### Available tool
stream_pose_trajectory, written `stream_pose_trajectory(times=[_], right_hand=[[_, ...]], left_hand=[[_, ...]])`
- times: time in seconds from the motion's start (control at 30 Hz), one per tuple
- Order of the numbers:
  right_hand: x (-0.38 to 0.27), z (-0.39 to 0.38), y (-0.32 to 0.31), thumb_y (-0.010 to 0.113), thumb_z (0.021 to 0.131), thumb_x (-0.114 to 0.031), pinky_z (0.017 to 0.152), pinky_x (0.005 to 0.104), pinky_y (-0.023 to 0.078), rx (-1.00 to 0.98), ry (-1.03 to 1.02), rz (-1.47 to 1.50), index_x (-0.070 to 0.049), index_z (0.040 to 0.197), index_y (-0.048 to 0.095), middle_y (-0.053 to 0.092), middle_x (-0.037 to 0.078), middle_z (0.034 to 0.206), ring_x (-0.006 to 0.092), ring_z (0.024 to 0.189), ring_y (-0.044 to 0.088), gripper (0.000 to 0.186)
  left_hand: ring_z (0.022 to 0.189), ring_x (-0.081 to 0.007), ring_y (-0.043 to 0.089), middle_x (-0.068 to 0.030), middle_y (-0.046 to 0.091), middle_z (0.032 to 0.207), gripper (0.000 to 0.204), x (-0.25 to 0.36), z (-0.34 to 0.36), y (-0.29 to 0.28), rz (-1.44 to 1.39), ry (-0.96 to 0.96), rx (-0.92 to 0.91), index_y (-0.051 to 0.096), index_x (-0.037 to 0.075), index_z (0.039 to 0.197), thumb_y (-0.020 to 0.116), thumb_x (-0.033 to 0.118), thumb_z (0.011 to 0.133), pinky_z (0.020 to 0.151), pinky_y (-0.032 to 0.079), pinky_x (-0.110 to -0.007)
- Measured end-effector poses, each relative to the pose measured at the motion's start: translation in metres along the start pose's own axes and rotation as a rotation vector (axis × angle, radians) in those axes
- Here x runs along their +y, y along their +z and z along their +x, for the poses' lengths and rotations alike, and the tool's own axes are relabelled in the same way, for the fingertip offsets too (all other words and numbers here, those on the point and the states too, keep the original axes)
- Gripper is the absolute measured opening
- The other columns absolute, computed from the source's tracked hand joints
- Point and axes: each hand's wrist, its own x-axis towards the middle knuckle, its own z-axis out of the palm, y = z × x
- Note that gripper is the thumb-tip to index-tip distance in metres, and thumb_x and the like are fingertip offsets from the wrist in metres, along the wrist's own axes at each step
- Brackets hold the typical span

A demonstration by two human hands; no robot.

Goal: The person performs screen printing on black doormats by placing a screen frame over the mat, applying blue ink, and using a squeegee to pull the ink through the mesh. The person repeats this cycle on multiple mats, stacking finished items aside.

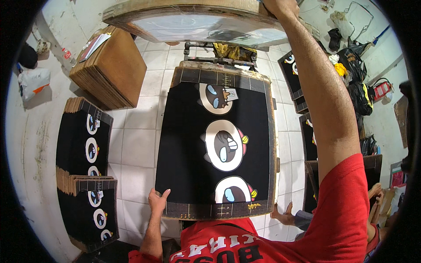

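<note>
In front of me lies a flat printing board (197, 211) with marked lines along its near and far ends. Black fabric (180, 144) covers its middle, printed with several round cartoon animal faces in cream, grey and red. My left hand (158, 202) grips the board's near left corner, thumb on top; its other fingers are partly hidden. My right arm reaches up to the far side, where my right hand (282, 8) holds the right end of a raised wooden-framed printing screen (210, 28). The upper edge of the view cuts that hand off.
Stacked boards with similar printed black fabric (72, 144) stand at left, below a tall pile of brown boards (116, 65). More printed boards (308, 136) lie at right, partly behind my arm. Another person's bare foot (285, 215) is near the right corner. Black bags (353, 65) line the right wall.
</note>
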Motion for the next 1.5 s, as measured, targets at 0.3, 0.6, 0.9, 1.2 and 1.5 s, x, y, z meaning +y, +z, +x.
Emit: stream_pose_trajectory(times=[0.3,0.6,0.9,1.2,1.5], right_hand=[[-0.009,0.007,-0.005,0.064,0.089,-0.034,0.097,0.0479,0.053,0.009,-0.053,0.064,-0.02,0.128,0.067,0.072,0.019,0.119,0.0385,0.114,0.068,0.041],[-0.01,0.007,-0.008,0.066,0.089,-0.035,0.094,0.0482,0.054,0.021,-0.099,0.078,-0.018,0.124,0.07,0.073,0.019,0.116,0.0382,0.112,0.069,0.039],[-0.013,-0.01,-0.019,0.068,0.088,-0.035,0.092,0.0485,0.054,0.064,-0.124,0.098,-0.017,0.121,0.072,0.074,0.019,0.113,0.0379,0.109,0.069,0.038],[0.033,-0.093,0.005,0.072,0.086,-0.029,0.09,0.046,0.056,0.177,-0.251,0.172,-0.024,0.127,0.068,0.074,0.011,0.113,0.035,0.105,0.07,0.042],[0.109,-0.331,0.038,0.06,0.064,0.008,0.098,0.0457,0.048,-0.064,-0.233,0.474,-0.012,0.118,0.067,0.07,0.009,0.115,0.0335,0.111,0.063,0.057]], left_hand=[[0.092,-0.0423,0.07,-0.0221,0.073,0.095,0.049,0.044,0.002,-0.008,0.193,-0.104,0.056,0.065,-0.001,0.097,0.09,0.035,0.075,0.084,0.053,-0.049],[0.103,-0.0411,0.067,-0.0237,0.069,0.108,0.073,0.034,0.012,0.002,0.183,-0.178,0.119,0.053,-0.002,0.122,0.093,0.035,0.073,0.095,0.051,-0.047],[0.114,-0.0383,0.057,-0.0227,0.058,0.117,0.073,0.001,0.026,0.017,0.204,-0.104,0.068,0.053,-0.005,0.12,0.092,0.036,0.074,0.1,0.046,-0.045],[0.133,-0.0308,0.055,-0.023,0.054,0.145,0.066,0.135,0.101,-0.041,-0.283,0.15,0.191,0.046,-0.007,0.142,0.075,0.029,0.095,0.109,0.044,-0.045],[0.135,-0.0252,0.047,-0.0097,0.048,0.152,0.071,0.242,0.138,-0.06,-1.392,-0.265,0.092,0.044,0.009,0.152,0.052,0.058,0.102,0.111,0.037,-0.043]])
